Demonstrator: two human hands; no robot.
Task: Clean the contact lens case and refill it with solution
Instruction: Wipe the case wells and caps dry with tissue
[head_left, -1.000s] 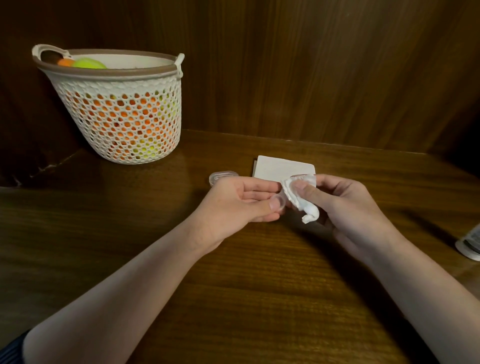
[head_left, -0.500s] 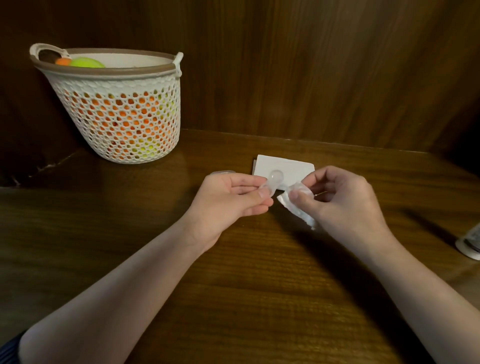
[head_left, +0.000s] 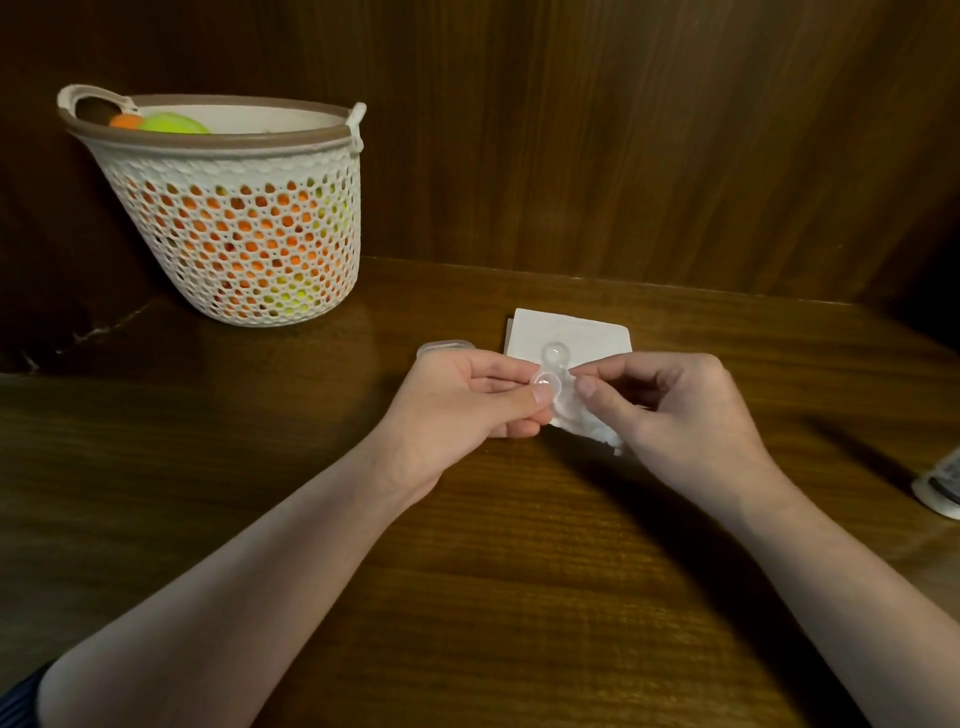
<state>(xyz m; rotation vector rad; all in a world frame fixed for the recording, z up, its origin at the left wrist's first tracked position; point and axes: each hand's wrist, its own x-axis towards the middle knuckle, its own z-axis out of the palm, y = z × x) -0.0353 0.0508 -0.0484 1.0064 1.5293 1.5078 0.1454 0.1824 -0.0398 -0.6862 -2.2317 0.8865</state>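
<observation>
Pinching, left hand (head_left: 457, 402): thumb and forefinger are closing on one well of the clear lens case (head_left: 548, 370), holding it just above the table (head_left: 467, 571), its second well reaching out over the folded napkin (head_left: 587, 332).

Gripping, right hand (head_left: 675, 410): fingers are curling round a crumpled tissue (head_left: 576, 415), thumb tip beside the case; whether the wad is touching the plastic at this instant cannot be told.

Change, one second span: the tissue was pressed over the case, hiding it; the right hand is now drawing the wad back toward the near side, and both wells are showing bare. The left hand is keeping its pinch on the case throughout.

Reading: the wiping pass appears to be finishing or pausing between wells. Cleaning is under way; refilling is not yet begun.

Other items:
- Small clear lid or container (head_left: 447, 346), lying on the table behind the left hand, partly hidden.
- Mesh basket (head_left: 234, 223), far left, holding orange and green balls.
- White object (head_left: 943, 493), right edge, cut off; possibly the solution bottle, not identifiable.
</observation>
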